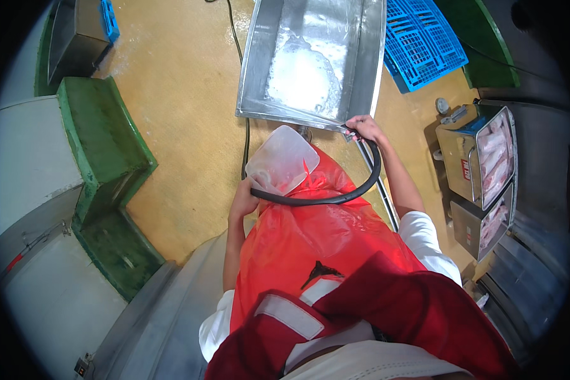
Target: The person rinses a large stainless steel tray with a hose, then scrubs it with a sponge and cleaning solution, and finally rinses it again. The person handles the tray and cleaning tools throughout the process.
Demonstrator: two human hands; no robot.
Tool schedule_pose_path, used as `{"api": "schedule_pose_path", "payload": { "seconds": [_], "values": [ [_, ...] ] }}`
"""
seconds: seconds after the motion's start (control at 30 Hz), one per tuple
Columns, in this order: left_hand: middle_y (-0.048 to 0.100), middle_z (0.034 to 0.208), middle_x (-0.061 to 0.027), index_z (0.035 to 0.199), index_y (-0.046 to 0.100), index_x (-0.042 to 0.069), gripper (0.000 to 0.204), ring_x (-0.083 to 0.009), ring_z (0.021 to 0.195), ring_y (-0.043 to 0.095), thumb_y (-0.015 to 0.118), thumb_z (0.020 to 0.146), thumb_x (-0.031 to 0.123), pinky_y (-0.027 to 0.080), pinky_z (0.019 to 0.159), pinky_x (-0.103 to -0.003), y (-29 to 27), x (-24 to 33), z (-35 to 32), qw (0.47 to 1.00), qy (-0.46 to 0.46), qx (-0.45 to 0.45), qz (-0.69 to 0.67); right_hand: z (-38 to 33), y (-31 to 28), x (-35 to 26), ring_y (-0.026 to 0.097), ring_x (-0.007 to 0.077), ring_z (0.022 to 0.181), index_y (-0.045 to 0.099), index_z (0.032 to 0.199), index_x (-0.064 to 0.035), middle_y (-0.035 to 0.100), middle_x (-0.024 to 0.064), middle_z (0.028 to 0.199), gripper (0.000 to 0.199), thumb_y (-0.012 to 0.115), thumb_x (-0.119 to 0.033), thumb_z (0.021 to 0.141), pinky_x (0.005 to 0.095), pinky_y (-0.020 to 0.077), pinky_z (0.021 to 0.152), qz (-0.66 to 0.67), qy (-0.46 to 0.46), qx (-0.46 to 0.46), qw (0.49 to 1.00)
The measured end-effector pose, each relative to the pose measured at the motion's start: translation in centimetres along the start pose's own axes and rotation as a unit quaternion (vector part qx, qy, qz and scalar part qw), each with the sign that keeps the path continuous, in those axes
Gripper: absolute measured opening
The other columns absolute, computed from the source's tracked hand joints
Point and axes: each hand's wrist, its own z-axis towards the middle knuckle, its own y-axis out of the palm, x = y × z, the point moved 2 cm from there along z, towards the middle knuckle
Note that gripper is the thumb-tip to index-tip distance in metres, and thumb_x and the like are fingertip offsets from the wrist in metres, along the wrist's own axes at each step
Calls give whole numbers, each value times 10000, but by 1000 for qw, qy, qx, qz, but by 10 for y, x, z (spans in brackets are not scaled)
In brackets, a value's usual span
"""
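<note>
Black rubber hose (335, 197) sags in a long curve across the front of the person's red plastic apron (310, 247), strung between the two hands. The right hand (361, 128) is stretched forward with the arm nearly straight, its fingers curled tight around the far end of the hose right at the near corner of a large stainless steel tub (354, 69). The knuckles face up and the hose end seems to touch the tub's rim. Inside the tub lies a patch of white foam or ice (301, 76) on the wet metal floor.

The left hand (244, 201) sits closer to the body, elbow bent, forearm rising from the white sleeve. It closes on the near end of the hose, and a translucent white plastic container (282, 158) lies just above it, against the apron's top edge. Whether the same fingers also pinch the container's edge is not clear, since the hand covers that spot.

Underfoot is a wet yellowish floor (183, 114) with a thin dark cable (244, 136) running along it beside the tub. A blue plastic crate (421, 41) lies past the tub's right side. Green-painted raised kerbs (104, 139) border the floor at the left. At the right, well apart from the hands, a metal machine (481, 158) carries trays of pale pink meat (495, 161).
</note>
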Motion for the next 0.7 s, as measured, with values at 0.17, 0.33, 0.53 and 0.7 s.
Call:
{"api": "schedule_pose_path", "payload": {
  "seconds": [0.17, 0.33, 0.53, 0.7],
  "values": [
    [551, 635, -70, 789, 583, 23, 133, -147, 620, 543, 659, 703, -44, 405, 567, -310, -3, -1, 9, 1000, 0, 12, 13, 15, -20, -34, 587, 70, 520, 692, 963, -33, 699, 38, 778, 181, 635, -200, 921, 228, 416, 410, 26, -47, 73, 996],
    [576, 652, -116, 805, 593, 4, 128, -186, 621, 567, 599, 706, -77, 415, 572, -326, -9, 16, 21, 997, -3, 65, 45, 42, -62, -69, 627, 88, 573, 699, 1050, -57, 723, 49, 858, 269, 666, -284, 912, 236, 418, 417, 112, -134, 251, 952],
    [651, 726, -180, 832, 630, 0, 189, -302, 688, 660, 560, 692, -107, 478, 618, -369, 11, 32, 56, 989, 12, 126, 73, 67, -131, -106, 659, 120, 562, 701, 1054, -33, 723, 77, 845, 274, 657, -272, 927, 253, 428, 374, 161, -215, 332, 904],
    [672, 774, -205, 852, 645, 0, 217, -348, 753, 689, 564, 685, -112, 505, 649, -392, 51, 56, 77, 986, 5, 141, 84, 71, -193, -124, 651, 114, 559, 702, 1031, -20, 721, 73, 834, 269, 652, -265, 933, 241, 431, 397, 186, -245, 356, 882]
  ]
}}
